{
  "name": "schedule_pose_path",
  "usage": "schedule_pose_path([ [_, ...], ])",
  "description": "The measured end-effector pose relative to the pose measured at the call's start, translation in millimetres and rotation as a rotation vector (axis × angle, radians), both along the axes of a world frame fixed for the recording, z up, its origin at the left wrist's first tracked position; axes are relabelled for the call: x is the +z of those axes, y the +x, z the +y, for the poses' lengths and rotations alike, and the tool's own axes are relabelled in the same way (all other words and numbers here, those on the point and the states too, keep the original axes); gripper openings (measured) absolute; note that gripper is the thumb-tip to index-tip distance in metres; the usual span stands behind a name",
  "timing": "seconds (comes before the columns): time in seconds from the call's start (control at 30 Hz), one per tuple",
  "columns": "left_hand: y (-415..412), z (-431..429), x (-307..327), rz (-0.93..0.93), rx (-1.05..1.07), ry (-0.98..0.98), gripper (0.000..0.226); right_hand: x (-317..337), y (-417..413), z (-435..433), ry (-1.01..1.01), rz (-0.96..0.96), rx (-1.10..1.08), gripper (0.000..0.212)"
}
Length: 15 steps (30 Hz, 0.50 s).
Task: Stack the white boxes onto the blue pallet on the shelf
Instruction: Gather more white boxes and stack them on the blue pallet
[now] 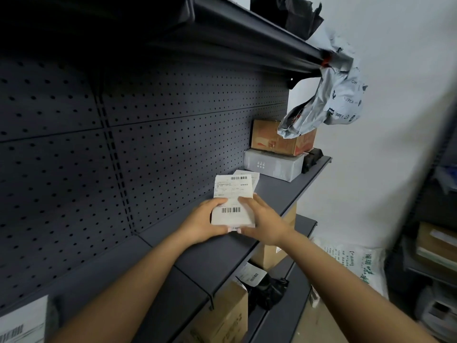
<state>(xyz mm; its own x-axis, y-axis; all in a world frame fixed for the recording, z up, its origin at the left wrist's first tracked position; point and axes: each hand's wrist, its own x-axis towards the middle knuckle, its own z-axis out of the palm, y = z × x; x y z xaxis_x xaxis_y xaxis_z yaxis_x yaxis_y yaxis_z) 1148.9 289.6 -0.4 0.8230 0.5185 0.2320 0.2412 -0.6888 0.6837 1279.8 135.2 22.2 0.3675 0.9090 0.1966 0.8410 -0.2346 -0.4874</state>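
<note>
Closest in, down by the person's left elbow, a white labelled carton [22, 323] sits at the near end of the grey shelf board [272, 191]. Under the forearms, on the lower tier, stand a brown cardboard box [222, 318] and a crumpled black bag [269, 290], with a smaller carton [269, 253] tucked beneath the right wrist. Out past the right forearm a white printed sack [353, 263] leans low against the wall. Then the hands themselves: the left hand [205, 219] and the right hand [264, 219] are close together, each clamped on one side of a white box [232, 211], fingers curled over its top face and thumbs at its near edge. The box shows barcode labels on top and is held at the shelf board; I cannot tell whether its underside touches. Just beyond the fingertips a second white parcel [249, 175] lies flat on the board, partly hidden by the held one. Farther along, beyond the right hand, a pale grey box [274, 165] carries a brown carton [269, 137] on top, a black object [312, 157] beside it. A grey plastic mailer [331, 102] hangs from the upper shelf [247, 40] over that carton. The perforated back panel [148, 144] runs behind, left of the hands.
</note>
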Motion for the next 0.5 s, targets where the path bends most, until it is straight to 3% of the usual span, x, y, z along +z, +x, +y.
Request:
schedule_pose_path([
  [0.5,-61.3,-124.8,39.2,-0.165,-0.073,0.129,0.070,38.8,-71.4,-129.5,0.117,-0.039,-0.100,0.081],
])
